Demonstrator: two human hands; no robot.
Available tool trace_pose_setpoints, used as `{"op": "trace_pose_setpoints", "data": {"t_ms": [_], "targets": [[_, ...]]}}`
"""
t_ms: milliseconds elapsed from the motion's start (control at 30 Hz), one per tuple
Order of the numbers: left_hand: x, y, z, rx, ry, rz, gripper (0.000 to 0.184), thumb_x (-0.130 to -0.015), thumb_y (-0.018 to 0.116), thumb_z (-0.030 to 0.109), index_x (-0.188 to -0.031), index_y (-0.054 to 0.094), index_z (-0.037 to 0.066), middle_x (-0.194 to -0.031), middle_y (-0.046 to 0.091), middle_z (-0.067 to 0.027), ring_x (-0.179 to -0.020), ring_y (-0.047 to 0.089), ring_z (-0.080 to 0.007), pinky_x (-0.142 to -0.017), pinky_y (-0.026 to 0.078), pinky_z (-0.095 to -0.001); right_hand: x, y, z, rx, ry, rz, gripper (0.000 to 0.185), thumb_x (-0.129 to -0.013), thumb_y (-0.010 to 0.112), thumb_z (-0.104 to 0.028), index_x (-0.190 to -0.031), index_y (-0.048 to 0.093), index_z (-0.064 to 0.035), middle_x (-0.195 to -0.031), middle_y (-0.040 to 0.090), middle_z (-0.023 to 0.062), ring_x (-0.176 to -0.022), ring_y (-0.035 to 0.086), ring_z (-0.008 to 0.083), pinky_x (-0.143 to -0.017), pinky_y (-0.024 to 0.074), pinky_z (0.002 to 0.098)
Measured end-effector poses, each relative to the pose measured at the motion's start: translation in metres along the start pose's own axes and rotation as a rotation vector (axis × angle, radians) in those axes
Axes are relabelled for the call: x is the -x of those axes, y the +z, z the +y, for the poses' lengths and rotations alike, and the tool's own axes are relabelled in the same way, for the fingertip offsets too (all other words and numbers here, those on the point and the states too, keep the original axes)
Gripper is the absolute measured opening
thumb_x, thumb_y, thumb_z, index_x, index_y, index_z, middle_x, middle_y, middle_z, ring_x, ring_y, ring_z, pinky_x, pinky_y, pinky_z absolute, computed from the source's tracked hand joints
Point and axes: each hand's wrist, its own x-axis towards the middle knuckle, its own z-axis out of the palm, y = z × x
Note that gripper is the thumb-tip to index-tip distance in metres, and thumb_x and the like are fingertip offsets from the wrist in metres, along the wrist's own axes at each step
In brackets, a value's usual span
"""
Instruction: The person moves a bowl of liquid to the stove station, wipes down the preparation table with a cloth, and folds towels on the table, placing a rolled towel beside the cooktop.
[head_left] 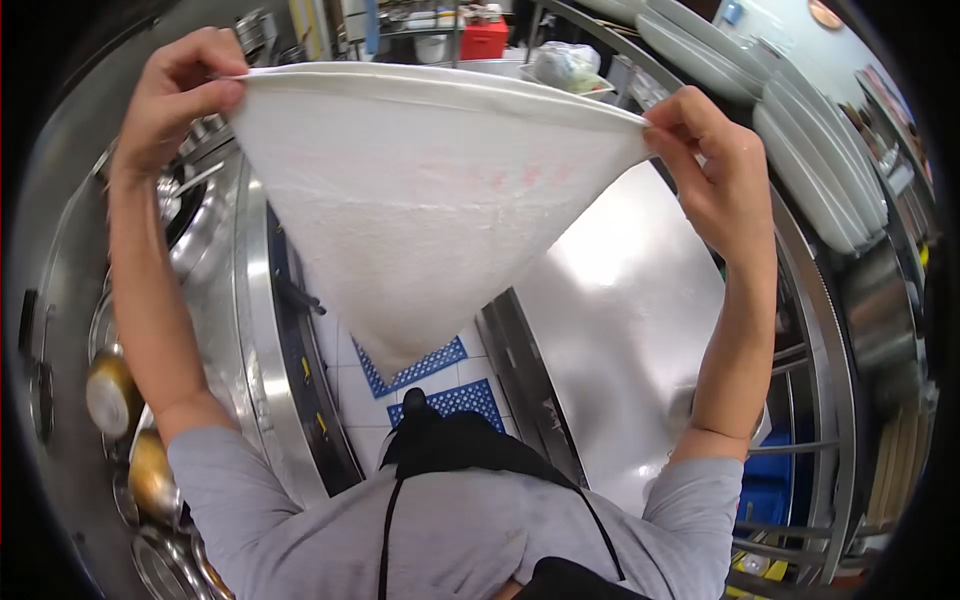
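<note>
A white cloth bag [430, 190] hangs stretched between my hands, its hemmed top edge pulled nearly straight. It narrows downward to a damp-looking, brownish tip, and faint red print shows across its middle. At the upper left, my left hand [180, 100] pinches one top corner between thumb and fingers. My right hand [712, 165] pinches the opposite corner, slightly lower in view. Both arms are stretched forward and raised. The bag hangs in front of me over the aisle, touching no surface that I can see. Its inside is hidden.
A steel counter [630, 320] runs along my right, below a rack of large white plates [820, 165]. Along my left is a steel cooking range [215, 260] with metal pans and ladles. Blue perforated mats [465, 403] lie on the tiled floor. A red box [484, 40] stands behind.
</note>
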Motion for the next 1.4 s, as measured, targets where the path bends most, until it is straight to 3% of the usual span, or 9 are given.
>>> {"op": "trace_pose_setpoints", "data": {"t_ms": [133, 200, 300, 500, 700, 867, 1167, 1267, 1400], "targets": [[0.025, 0.014, -0.015, -0.289, -0.138, 0.136, 0.034, -0.087, 0.075, 0.021, -0.118, 0.072, 0.007, -0.082, 0.058, 0.0066, -0.074, 0.049, -0.0033, -0.062, 0.036, -0.0208, -0.001, 0.012, -0.03, -0.011, -0.181, -0.267, 0.012, -0.086, 0.062, 0.003, -0.094, 0.065, -0.0041, -0.078, 0.062, 0.0135, -0.069, 0.061, 0.0311, -0.062, 0.0481, 0.0401], [0.029, 0.033, -0.022, -0.246, -0.28, 0.402, 0.022, -0.086, 0.072, 0.012, -0.103, 0.073, -0.002, -0.082, 0.071, -0.0058, -0.071, 0.065, -0.0115, -0.064, 0.054, -0.0282, 0.003, 0.017, -0.049, 0.069, -0.318, -0.39, 0.021, -0.082, 0.063, 0.003, -0.101, 0.068, -0.0042, -0.082, 0.064, 0.0121, -0.075, 0.063, 0.0299, -0.064, 0.0504, 0.0402], [0.025, 0.027, -0.042, -0.301, -0.254, 0.407, 0.013, -0.085, 0.07, 0.008, -0.094, 0.074, 0.0, -0.081, 0.069, -0.0032, -0.074, 0.062, -0.01, -0.066, 0.05, -0.0276, 0.005, 0.019, -0.086, 0.092, -0.455, -0.542, 0.037, -0.075, 0.066, 0.002, -0.112, 0.07, 0.0002, -0.087, 0.068, 0.0105, -0.086, 0.065, 0.0274, -0.07, 0.0555, 0.0385], [0.02, 0.033, -0.077, -0.229, -0.107, 0.374, 0.011, -0.087, 0.071, 0.007, -0.094, 0.073, -0.001, -0.086, 0.071, -0.0057, -0.081, 0.064, -0.0124, -0.073, 0.052, -0.0297, 0.017, 0.052, -0.131, 0.196, -0.911, -0.437, 0.04, -0.073, 0.07, -0.008, -0.11, 0.07, 0.0057, -0.097, 0.071, 0.0144, -0.097, 0.067, 0.0283, -0.082, 0.0598, 0.0369], [0.015, 0.037, -0.098, -0.013, -0.091, 0.246, 0.012, -0.089, 0.071, 0.006, -0.099, 0.072, -0.001, -0.089, 0.07, -0.0038, -0.084, 0.064, -0.012, -0.078, 0.052, -0.0292, -0.028, 0.111, -0.175, -0.128, -1.175, -0.174, 0.017, -0.078, 0.063, -0.018, -0.087, 0.062, -0.0042, -0.075, 0.061, 0.009, -0.087, 0.066, 0.0252, -0.076, 0.0597, 0.0349], [0.029, 0.026, -0.117, 0.077, -0.071, 0.168, 0.02, -0.089, 0.07, 0.018, -0.104, 0.07, 0.004, -0.085, 0.062, 0.0034, -0.083, 0.058, -0.0075, -0.077, 0.047, -0.0243, -0.068, 0.139, -0.175, -0.096, -0.999, -0.541, 0.018, -0.089, 0.06, -0.021, -0.1, 0.053, -0.0083, -0.076, 0.067, 0.0089, -0.057, 0.068, 0.0287, -0.052, 0.0552, 0.0408], [0.072, 0.016, -0.096, 0.157, -0.11, 0.178, 0.018, -0.092, 0.069, 0.026, -0.093, 0.065, 0.008, -0.08, 0.059, 0.0054, -0.076, 0.055, -0.0053, -0.071, 0.045, -0.0244, -0.115, 0.165, -0.114, 0.206, -0.513, -0.415, 0.024, -0.102, 0.059, -0.026, -0.102, 0.048, -0.0048, -0.062, 0.061, 0.0159, -0.06, 0.067, 0.034, -0.055, 0.0523, 0.0428], [0.073, 0.006, -0.092, 0.267, -0.253, 0.149, 0.007, -0.09, 0.069, 0.003, -0.097, 0.067, 0.003, -0.085, 0.064, 0.0031, -0.077, 0.056, -0.004, -0.069, 0.044, -0.0217, -0.114, 0.159, -0.11, 0.255, -0.522, -0.397, 0.023, -0.101, 0.06, -0.023, -0.1, 0.048, -0.0045, -0.062, 0.061, 0.0153, -0.058, 0.066, 0.0336, -0.055, 0.0515, 0.043], [0.067, 0.017, -0.083, 0.13, -0.057, 0.164, 0.024, -0.091, 0.068, 0.032, -0.089, 0.064, 0.008, -0.078, 0.058, 0.0055, -0.074, 0.054, -0.0045, -0.069, 0.042, -0.0231, -0.106, 0.149, -0.106, 0.266, -0.463, -0.342, 0.02, -0.098, 0.063, -0.016, -0.096, 0.046, -0.0062, -0.062, 0.056, 0.0142, -0.058, 0.062, 0.0353, -0.057, 0.0469, 0.0435]]}}
